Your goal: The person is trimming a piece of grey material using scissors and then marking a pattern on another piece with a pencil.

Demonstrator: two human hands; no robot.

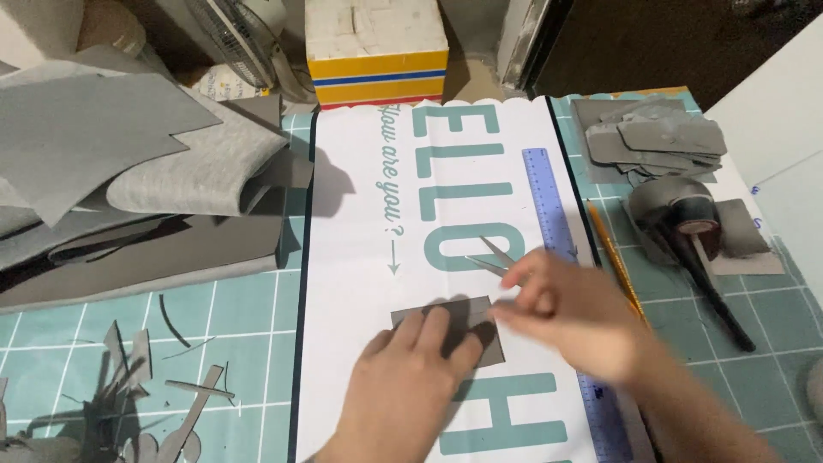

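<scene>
Room is hemmed by the blue ruler (561, 274) on the right. Grey fabric piece (467, 319), lying crosswise on the white printed sheet (360, 257), is pressed flat by the left hand (411, 377); scissors (497, 259), pointing up-left, are gripped by the right hand (566, 313).

Even indoor light from above; the white sheet (360, 283) is bright without glare, the far edge beyond the table dim. Right hand (574, 313) smeared by motion blur, soft shadows under both hands
</scene>
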